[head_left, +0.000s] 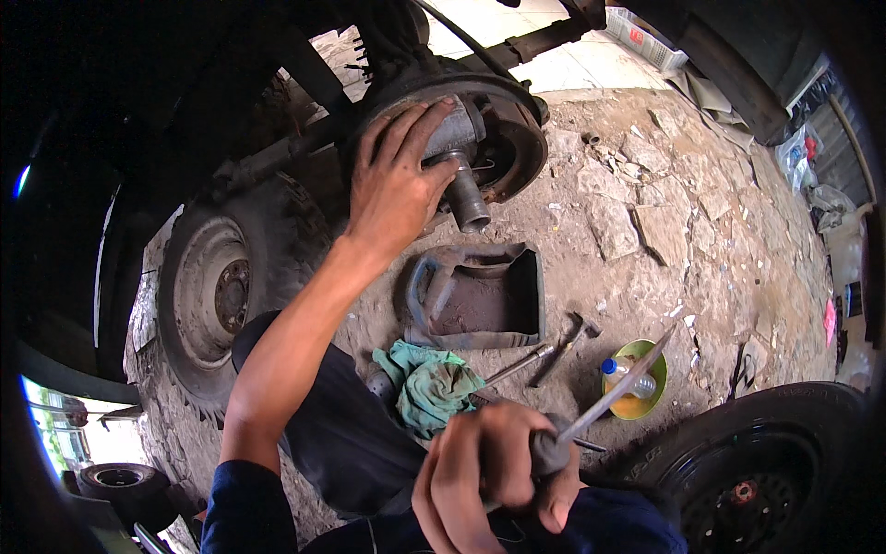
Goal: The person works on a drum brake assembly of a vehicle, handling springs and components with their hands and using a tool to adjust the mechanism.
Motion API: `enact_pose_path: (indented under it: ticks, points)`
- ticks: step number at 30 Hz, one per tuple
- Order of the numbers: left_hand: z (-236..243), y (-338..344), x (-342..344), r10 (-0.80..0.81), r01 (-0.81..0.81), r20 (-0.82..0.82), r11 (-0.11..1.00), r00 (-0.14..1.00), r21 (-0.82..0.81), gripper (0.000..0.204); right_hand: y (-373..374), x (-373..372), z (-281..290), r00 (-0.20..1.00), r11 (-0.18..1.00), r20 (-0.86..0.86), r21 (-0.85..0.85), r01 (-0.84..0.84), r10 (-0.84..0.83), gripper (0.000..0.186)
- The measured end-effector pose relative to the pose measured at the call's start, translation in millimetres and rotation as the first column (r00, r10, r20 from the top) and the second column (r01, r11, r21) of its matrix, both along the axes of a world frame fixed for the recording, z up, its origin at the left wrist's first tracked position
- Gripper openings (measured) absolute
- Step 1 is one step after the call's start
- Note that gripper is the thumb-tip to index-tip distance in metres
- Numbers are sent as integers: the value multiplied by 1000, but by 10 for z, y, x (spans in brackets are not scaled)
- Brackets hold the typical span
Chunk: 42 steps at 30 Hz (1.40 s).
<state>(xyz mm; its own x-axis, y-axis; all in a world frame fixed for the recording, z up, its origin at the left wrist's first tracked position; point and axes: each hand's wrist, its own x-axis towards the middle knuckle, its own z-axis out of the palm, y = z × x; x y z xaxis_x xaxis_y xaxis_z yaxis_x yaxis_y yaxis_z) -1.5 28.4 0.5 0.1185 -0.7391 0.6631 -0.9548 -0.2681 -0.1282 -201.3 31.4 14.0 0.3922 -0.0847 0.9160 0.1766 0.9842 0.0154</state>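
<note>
My left hand [397, 180] reaches up to an axle end, its fingers wrapped over a grey metal cylinder [454, 132]. From that cylinder a narrower dark tube [468, 205] points down toward me. Behind it is a round, rusty brake backing plate [526, 152]. Low in the view, close to my body, my right hand [494, 471] is closed around the dark rounded handle of a screwdriver [614, 395]. The grey shaft slants up and to the right, its tip apart from the axle. Some fingers of the right hand are slightly blurred.
On the broken stone ground lie a cut-open plastic can [475, 337], a green rag [429, 383], a hammer [565, 349] and a metal bar [520, 365]. A yellow-green bowl [657, 374] holds a bottle [637, 381]. Wheels stand left [217, 286] and lower right [757, 462].
</note>
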Motion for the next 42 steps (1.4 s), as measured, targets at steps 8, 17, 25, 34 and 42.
enact_pose_path:
  ticks: [8, 17, 25, 34, 42]
  points:
    - [-141, -31, -50, 50, -45, 93, 997, 994, -59, 12, -1268, 710, -639, -540, 329, -461, -886, 327, -704, 36]
    - [-200, 13, -75, 91, -87, 118, 996, 989, -36, 10, -1465, 1045, -856, -310, 488, -580, -809, 327, -754, 21]
    - [-253, 85, -165, 13, -6, 82, 996, 997, -95, 17, -1428, 1098, -842, -232, 556, -640, -759, 339, -733, 14]
    - [-370, -108, -550, -419, -416, -880, 858, -225, -302, 18, -1342, 1206, -957, -282, 509, -669, -721, 471, -687, 19]
    - [-438, -367, -521, -788, -603, -575, 573, -220, -555, 16, -1354, 1267, -1017, -286, 493, -686, -697, 521, -669, 18]
